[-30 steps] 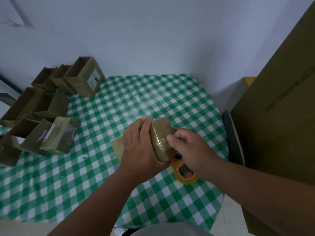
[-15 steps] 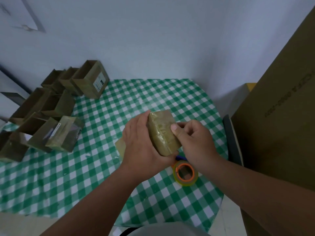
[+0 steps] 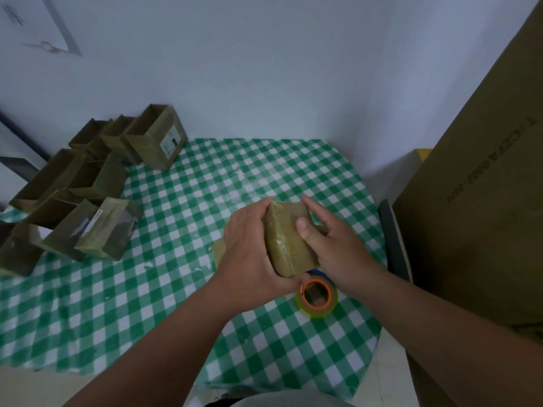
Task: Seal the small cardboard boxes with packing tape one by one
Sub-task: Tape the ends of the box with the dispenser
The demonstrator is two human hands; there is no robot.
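1. Small cardboard box (image 3: 289, 239) sits held above the table centre, just above the tape roll (image 3: 317, 296), which lies at 5 o'clock from it on the green checked tablecloth (image 3: 205, 183).
2. Left hand (image 3: 249, 257) wraps the box's left side and near lower corner, fingers curled round it, clamped on.
3. Right hand (image 3: 332, 248) is on the right side: thumb (image 3: 304, 229) pressed flat on the top face, index finger stretched along the far edge. Looks like pressing and smoothing, fingers mostly straight, not curled round.
4. Top face is glossy with clear tape and a ridge line runs down it, so this box looks nearly sealed.
5. Handling guess: light, probably empty or close to it; thin card walls, stiff at edges and corners, likely to dent mid-face if squeezed. Taped faces probably slick.
6. Best hold: opposite side walls near corners, palm under the base; avoid pinching the taped seam.
7. Pile of other boxes (image 3: 88, 201) at 9 to 10 o'clock, well apart; several stand open-topped, so they probably still need sealing.
8. Large carton (image 3: 484, 201) fills the 3 o'clock edge, off the table.
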